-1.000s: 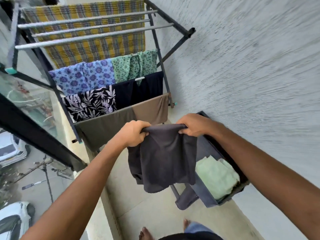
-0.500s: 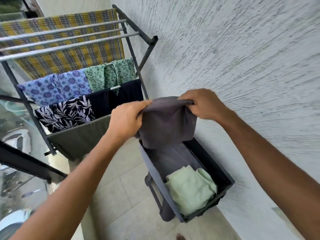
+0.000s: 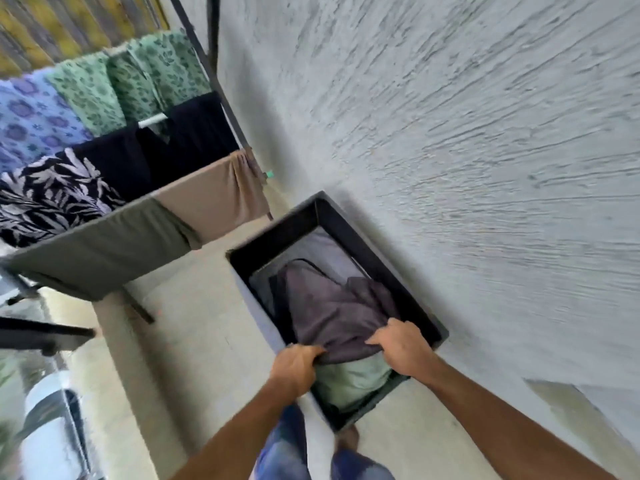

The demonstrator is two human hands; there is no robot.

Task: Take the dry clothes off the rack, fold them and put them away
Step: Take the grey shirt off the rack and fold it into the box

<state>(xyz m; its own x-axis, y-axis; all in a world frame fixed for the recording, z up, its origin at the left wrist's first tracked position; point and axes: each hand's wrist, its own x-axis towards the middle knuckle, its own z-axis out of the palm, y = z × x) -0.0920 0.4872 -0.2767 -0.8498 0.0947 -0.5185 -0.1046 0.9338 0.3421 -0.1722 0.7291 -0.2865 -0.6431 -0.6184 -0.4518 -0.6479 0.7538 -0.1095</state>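
Head view: balcony, frame motion-blurred.
Surface: pale tiled floor (image 3: 194,334); nothing here reads as a worktop.
Room, left: blurred white car (image 3: 45,427) below the balcony edge; drying rack (image 3: 152,120) upper left, loaded.
Room, middle: dark basket (image 3: 277,226) on the floor, just beside the wall.
Room, right: grey rough-textured wall (image 3: 467,150).
Left hand (image 3: 298,367): fingers curled, gripping the near edge of the grey garment (image 3: 339,313).
Right hand (image 3: 403,342): fingers curled over the same edge, pinching it.
Grey garment: inside the basket, spread over the light green folded cloth (image 3: 349,375), which shows at the near end.
On rack: yellow plaid (image 3: 69,22), blue floral (image 3: 27,123), green floral (image 3: 138,81), leaf print (image 3: 52,195), black (image 3: 180,140), olive (image 3: 97,251), tan (image 3: 214,195).
Count: hands 2; basket 1; clothes in basket 2; rack fabrics 7 by colour, though whether the green floral is one piece I cannot tell.
Bottom edge: blue jeans leg (image 3: 287,445), bare foot (image 3: 348,439).
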